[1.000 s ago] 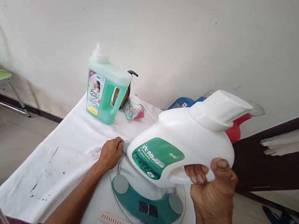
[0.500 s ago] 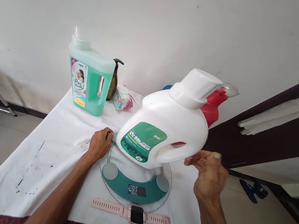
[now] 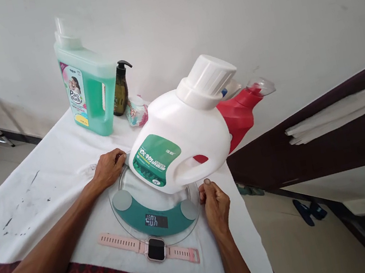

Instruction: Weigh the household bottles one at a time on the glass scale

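A round glass bathroom scale [image 3: 155,223] with a green band and a lit display lies on the white cloth. On it stands a large white detergent bottle [image 3: 191,125] with a green label and white cap. My left hand [image 3: 110,167] is at the scale's far left edge, fingers bent round the rim beside the bottle's base. Below the bottle's handle, my right hand [image 3: 216,203] is closed at the scale's right edge, thumb on top. A pink-strapped smartwatch [image 3: 156,249] lies along the scale's near edge.
Behind stand a green detergent bottle [image 3: 89,87], a dark pump bottle [image 3: 121,91], a small patterned pack [image 3: 136,110] and a red bottle [image 3: 239,110], partly hidden. The wall [image 3: 161,18] rises behind the table. Slippers [image 3: 309,211] lie on the floor at right.
My right hand has moved left from under the bottle to the scale's right edge, and its fingers have closed. The display's digits differ. My left hand stays at the rim; the view has shifted.
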Motion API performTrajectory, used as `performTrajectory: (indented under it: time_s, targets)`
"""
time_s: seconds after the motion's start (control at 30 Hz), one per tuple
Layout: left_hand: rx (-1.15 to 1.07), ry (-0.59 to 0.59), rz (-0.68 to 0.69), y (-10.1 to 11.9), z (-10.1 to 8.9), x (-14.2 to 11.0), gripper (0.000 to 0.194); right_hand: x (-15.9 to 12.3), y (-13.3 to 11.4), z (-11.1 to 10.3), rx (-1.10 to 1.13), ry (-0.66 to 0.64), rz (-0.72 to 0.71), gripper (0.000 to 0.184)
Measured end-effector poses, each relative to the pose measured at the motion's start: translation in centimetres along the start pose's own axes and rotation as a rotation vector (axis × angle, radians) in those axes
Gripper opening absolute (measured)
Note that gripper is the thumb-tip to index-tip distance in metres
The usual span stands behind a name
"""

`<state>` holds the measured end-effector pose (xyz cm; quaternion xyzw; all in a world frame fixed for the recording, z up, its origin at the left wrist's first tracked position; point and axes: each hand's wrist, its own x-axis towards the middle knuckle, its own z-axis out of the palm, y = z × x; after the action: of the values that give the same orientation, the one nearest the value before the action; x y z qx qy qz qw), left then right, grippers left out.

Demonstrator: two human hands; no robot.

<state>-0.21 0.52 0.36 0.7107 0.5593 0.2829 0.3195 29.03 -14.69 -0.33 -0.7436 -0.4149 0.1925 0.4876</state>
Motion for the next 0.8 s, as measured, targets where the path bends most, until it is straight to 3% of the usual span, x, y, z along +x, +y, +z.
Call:
performTrajectory:
  time_s: [0.8]
  targets:
    - [0.022,-0.01,-0.012,0.28,-0.07,-0.08,0.034,-0.18,0.07,-0.2,-0.167,-0.002,-0.018,0.056]
